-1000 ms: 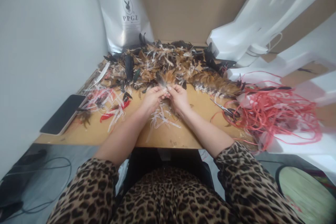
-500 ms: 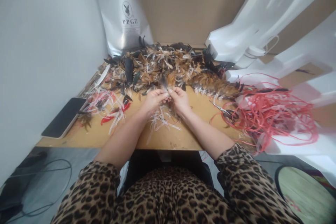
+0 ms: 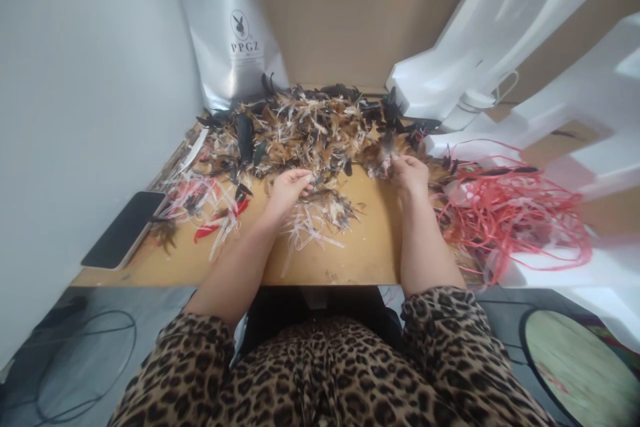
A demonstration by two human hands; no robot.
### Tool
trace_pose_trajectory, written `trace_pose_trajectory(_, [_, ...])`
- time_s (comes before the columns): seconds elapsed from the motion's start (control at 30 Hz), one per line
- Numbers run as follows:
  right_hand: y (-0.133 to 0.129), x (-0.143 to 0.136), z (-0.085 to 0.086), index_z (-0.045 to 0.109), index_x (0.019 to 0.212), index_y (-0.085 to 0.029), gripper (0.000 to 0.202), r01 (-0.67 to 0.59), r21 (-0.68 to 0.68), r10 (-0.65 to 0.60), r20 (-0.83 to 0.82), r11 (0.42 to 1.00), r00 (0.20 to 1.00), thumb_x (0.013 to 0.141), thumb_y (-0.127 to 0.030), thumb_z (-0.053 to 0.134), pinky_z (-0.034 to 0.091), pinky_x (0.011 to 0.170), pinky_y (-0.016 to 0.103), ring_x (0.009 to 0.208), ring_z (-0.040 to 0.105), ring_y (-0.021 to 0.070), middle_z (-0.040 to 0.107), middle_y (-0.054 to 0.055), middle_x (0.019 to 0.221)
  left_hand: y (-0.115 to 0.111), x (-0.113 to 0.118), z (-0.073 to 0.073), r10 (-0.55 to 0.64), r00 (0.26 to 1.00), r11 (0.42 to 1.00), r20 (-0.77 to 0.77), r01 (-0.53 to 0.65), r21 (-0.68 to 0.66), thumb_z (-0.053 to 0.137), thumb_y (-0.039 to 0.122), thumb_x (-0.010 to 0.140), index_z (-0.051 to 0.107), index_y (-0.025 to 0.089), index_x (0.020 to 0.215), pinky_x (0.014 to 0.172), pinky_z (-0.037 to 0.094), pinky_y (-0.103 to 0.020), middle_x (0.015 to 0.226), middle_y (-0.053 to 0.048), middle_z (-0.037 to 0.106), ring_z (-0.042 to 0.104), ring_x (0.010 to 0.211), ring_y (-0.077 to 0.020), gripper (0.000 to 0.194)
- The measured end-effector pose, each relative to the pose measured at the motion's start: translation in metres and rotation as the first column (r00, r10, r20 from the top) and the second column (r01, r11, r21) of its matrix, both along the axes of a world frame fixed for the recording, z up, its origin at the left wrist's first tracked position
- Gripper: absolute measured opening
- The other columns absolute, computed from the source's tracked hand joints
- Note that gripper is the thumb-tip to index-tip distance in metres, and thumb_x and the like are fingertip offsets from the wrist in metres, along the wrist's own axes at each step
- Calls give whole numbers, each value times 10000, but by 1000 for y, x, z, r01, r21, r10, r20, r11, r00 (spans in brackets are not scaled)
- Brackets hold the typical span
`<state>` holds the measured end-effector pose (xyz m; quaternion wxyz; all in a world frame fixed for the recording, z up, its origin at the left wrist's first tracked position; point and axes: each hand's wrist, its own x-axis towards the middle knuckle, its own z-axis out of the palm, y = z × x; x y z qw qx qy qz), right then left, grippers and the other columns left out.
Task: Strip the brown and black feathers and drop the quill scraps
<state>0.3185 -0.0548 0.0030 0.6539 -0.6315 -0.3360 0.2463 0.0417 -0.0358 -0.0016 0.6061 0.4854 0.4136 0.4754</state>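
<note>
Right hand [image 3: 414,177] has moved right, pinching feathers [image 3: 388,145] at the far feather pile [image 3: 315,121]; left hand [image 3: 290,191] narrow, contents unclear.

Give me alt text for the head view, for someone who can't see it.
A person's left hand is at the near edge of a brown-and-black feather pile, the right hand at its right side. A phone lies left, a tangle of pink strips right.
</note>
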Motion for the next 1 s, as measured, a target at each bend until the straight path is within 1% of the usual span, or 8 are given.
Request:
trace_pose_trajectory(0.1, [5, 0, -16, 535, 575, -174, 245, 102, -134, -91, 83, 986, 992, 634, -386, 644, 289, 442, 230, 407, 343, 75, 448, -54, 429, 0, 0, 0, -19, 1000, 1000, -7, 19, 2, 712, 261, 662, 655, 113, 851, 543, 432, -189, 782, -52, 685, 594, 594, -75, 246])
trace_pose_trajectory(0.23, [9, 2, -30, 617, 600, -147, 263, 225, -269, -96, 421, 937, 902, 705, -385, 574, 349, 524, 261, 484, 441, 118, 575, 22, 520, 1, -2, 1, -12, 1000, 1000, -3, 12, 10, 707, 264, 663, 655, 108, 852, 540, 433, -190, 776, -56, 687, 592, 589, -76, 250])
trace_pose_trajectory(0.4, [4, 1, -28, 646, 661, -166, 247, 343, -345, -57, 628, 874, 776, 736, -373, 535, 387, 622, 301, 612, 538, 180, 671, 107, 688, 8, -7, -1, 15, 999, 1000, 33, -15, 10, 719, 284, 646, 650, 107, 853, 520, 429, -190, 769, -51, 680, 589, 577, -75, 281])
trace_pose_trajectory(0.57, [-1, -3, -21, 642, 704, -180, 206, 388, -361, -89, 624, 848, 776, 724, -365, 553, 407, 669, 311, 684, 561, 200, 682, 115, 756, 19, -19, -3, 86, 990, 996, 115, -88, 10, 724, 293, 639, 649, 115, 858, 502, 403, -168, 760, -37, 676, 578, 567, -57, 292])
trace_pose_trajectory(0.67, [0, -2, -17, 632, 758, -164, 178, 344, -268, -144, 563, 900, 814, 717, -326, 570, 418, 685, 295, 657, 543, 167, 654, 74, 730, 26, -28, -2, 205, 968, 978, 142, -208, 10, 726, 284, 632, 646, 118, 853, 459, 365, -153, 743, -29, 672, 550, 528, -42, 288])
trace_pose_trajectory(0.83, [1, -8, -4, 600, 910, -122, 246, 287, 35, -273, 437, 957, 857, 750, -299, 538, 419, 646, 259, 604, 484, 116, 564, 9, 697, 35, -38, -3, 268, 943, 962, 198, -273, -5, 731, 279, 617, 645, 116, 818, 413, 328, -144, 713, -16, 657, 512, 480, -29, 273])
trace_pose_trajectory(0.9, [1, -20, 3, 595, 902, -127, 237, 208, 109, -234, 394, 972, 889, 756, -301, 526, 413, 615, 249, 584, 472, 108, 548, -4, 676, 37, -40, -5, 297, 930, 952, 218, -305, 4, 731, 284, 612, 647, 114, 803, 381, 287, -142, 691, -13, 648, 482, 448, -24, 270])
trace_pose_trajectory(1.0, [-1, -48, 11, 615, 791, -145, 186, -31, 69, 0, 404, 997, 915, 740, -308, 542, 414, 600, 243, 573, 490, 107, 572, -3, 647, 39, -42, -7, 309, 924, 947, 225, -321, 16, 731, 289, 606, 648, 118, 781, 350, 238, -142, 654, -4, 631, 445, 419, -20, 258])
